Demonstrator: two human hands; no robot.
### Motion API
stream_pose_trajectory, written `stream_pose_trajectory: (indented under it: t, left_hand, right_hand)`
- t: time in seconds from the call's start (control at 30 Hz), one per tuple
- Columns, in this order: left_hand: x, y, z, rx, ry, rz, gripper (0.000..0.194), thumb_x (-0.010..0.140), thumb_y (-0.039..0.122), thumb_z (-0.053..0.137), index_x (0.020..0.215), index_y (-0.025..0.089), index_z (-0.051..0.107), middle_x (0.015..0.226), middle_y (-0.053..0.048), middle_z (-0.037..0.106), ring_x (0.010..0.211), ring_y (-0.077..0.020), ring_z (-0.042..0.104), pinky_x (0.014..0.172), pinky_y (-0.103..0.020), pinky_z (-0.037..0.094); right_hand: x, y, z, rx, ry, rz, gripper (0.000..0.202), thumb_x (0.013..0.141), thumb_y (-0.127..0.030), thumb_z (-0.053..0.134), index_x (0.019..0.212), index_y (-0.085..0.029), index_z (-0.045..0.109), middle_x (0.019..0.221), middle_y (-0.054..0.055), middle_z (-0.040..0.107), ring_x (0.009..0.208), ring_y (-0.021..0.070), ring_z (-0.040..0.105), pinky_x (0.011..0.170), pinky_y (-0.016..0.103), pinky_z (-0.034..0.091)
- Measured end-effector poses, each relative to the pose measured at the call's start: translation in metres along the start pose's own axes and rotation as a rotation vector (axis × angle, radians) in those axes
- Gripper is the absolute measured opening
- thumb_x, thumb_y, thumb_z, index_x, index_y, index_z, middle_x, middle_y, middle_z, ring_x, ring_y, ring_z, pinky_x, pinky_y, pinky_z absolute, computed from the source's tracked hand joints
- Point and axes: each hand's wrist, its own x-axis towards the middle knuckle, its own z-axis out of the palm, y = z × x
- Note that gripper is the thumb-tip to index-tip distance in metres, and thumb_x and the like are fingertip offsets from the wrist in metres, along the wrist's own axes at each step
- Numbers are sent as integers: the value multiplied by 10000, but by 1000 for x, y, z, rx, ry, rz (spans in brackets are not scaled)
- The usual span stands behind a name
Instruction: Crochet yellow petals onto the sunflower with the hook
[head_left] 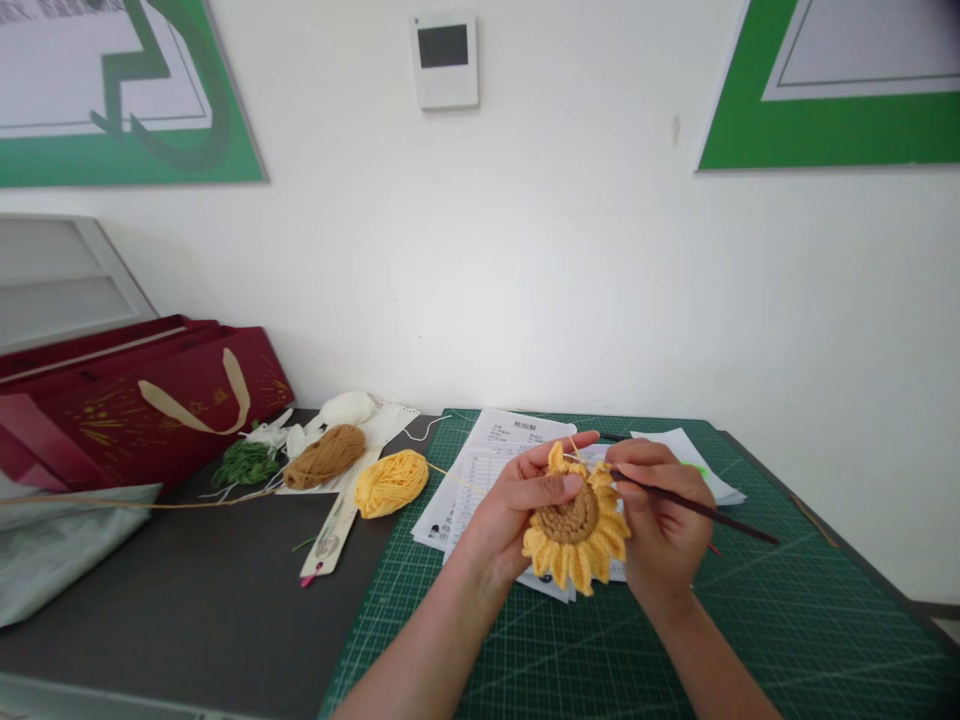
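One crocheted sunflower (574, 525), pinched by the left hand (514, 505); right hand (664, 520) grips a dark hook (739, 526) at the flower's upper right edge. Flower held above printed sheets (457, 495) on a green cutting mat (802, 600); yellow yarn (390, 483) lies across the mat's left edge.

Across the printed sheets (480, 465), just right of the frame's lower middle, ran a heading (525, 424) in Chinese characters that seemed to say 熊图解; the lines below it were too small to read. Gold characters (208, 404) on the dark red bag (187, 375), at the left, stayed unclear. Grey lettering (45, 12) on the green-bordered board (67, 85), upper left, was cut off and blurred.
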Motion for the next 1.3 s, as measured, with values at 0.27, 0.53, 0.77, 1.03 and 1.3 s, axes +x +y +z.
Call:
stream_pose_trajectory:
  t: [0.27, 0.53, 0.77, 1.03, 1.3]
  left_hand:
    - [1, 0, -3, -11, -46, -19, 599, 643, 166, 872, 1226, 146, 734, 916, -85, 799, 814, -190, 743, 824, -291, 558]
    - [-1, 6, -6, 20, -34, -26, 481, 620, 148, 854, 1096, 139, 788, 848, -61, 785, 756, -188, 730, 775, -294, 559]
    - [-3, 8, 0, 69, -26, 8, 395, 625, 137, 846, 1018, 135, 809, 845, -72, 780, 758, -185, 717, 785, -300, 550]
    - [-4, 10, -2, 137, 24, 84, 497, 607, 122, 886, 1089, 194, 791, 958, -66, 771, 827, -198, 708, 840, -327, 531]
    - [-3, 8, -3, 230, 90, 204, 607, 647, 95, 860, 1219, 253, 738, 967, -24, 724, 861, -173, 657, 803, -280, 491]
  right_hand:
    - [0, -12, 9, 161, 147, 246, 24, 951, -238, 623, 958, -259, 613, 809, 0, 639, 778, 193, 639, 759, 386, 492]
    - [9, -17, 5, 406, 95, 466, 133, 972, -335, 602, 869, -268, 553, 640, -35, 529, 617, 162, 473, 622, 328, 384]
    - [11, -12, 2, 605, -59, 849, 257, 951, -379, 619, 753, -229, 551, 626, -38, 476, 578, 127, 416, 575, 280, 363]
    - [4, -6, 7, 490, -75, 779, 209, 836, -403, 771, 801, -252, 632, 875, 6, 654, 848, 183, 607, 803, 334, 496]
    - [-4, 2, 9, 377, 49, 726, 124, 875, -361, 745, 868, -276, 655, 836, -12, 699, 829, 169, 657, 821, 331, 520]
